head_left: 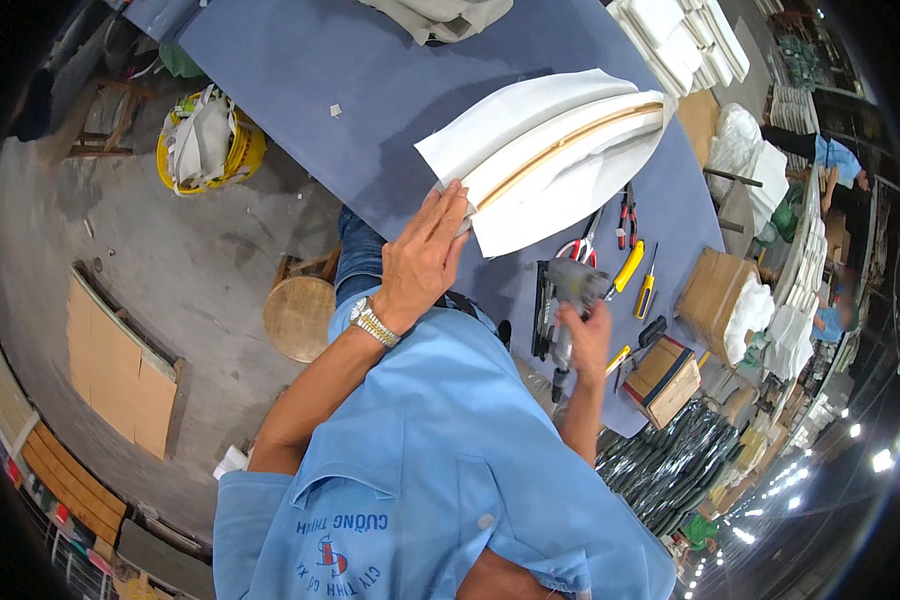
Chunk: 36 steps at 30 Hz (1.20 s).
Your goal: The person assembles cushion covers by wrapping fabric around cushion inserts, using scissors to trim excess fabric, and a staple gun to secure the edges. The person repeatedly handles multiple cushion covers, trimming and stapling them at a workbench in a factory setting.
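Note:
A curved piece (pixel 570 150) with a wooden strip along its middle and white fabric spread out on both sides lies on the blue-grey table. My left hand (pixel 425 245), with a watch at its wrist, grips the near left end of this piece, fingers close together and thumb partly hidden. In my right hand (pixel 587 335) is a grey staple gun (pixel 576 280), slightly blurred and held apart from the piece. Beside it rest a black stapler-like tool (pixel 543 310) and red-handled scissors (pixel 577 252).
Red pliers (pixel 626 220), a yellow cutter (pixel 628 268), and a yellow screwdriver (pixel 647 285) lie right. An open box (pixel 660 380) stands at the table's corner. A yellow bucket (pixel 248 150) and wooden stool (pixel 298 318) stand left. People work at far right.

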Each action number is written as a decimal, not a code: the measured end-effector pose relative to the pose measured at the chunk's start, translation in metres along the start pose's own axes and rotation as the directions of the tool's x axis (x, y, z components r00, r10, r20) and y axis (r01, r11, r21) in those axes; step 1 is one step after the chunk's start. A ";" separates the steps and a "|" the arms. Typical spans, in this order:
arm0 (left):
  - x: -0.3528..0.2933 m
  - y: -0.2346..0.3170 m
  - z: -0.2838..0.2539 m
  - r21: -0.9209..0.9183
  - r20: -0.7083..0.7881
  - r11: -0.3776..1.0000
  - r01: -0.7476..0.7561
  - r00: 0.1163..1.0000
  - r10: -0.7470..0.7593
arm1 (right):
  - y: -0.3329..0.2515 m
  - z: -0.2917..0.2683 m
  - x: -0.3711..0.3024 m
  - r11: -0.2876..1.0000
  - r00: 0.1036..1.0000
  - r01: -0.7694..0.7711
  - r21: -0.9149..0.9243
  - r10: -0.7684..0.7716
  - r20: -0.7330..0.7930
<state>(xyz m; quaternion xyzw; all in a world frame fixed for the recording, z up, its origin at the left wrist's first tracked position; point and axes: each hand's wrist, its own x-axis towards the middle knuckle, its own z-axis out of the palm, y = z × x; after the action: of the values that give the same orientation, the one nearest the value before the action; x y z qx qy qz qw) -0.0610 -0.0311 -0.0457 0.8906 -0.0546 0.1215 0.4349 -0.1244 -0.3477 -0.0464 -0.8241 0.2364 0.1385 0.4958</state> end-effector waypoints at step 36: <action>0.005 0.007 -0.003 0.031 0.048 1.000 -0.001 0.999 -0.001 | -0.146 0.076 -0.001 0.768 0.745 0.640 -0.019 -0.615 0.257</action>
<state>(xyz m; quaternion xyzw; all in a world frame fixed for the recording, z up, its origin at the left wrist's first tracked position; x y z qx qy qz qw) -0.0578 -0.0332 -0.0367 0.8998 -0.0631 0.1007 0.4197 -0.0473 -0.2227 0.0283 -0.8581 -0.1230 0.0726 0.4932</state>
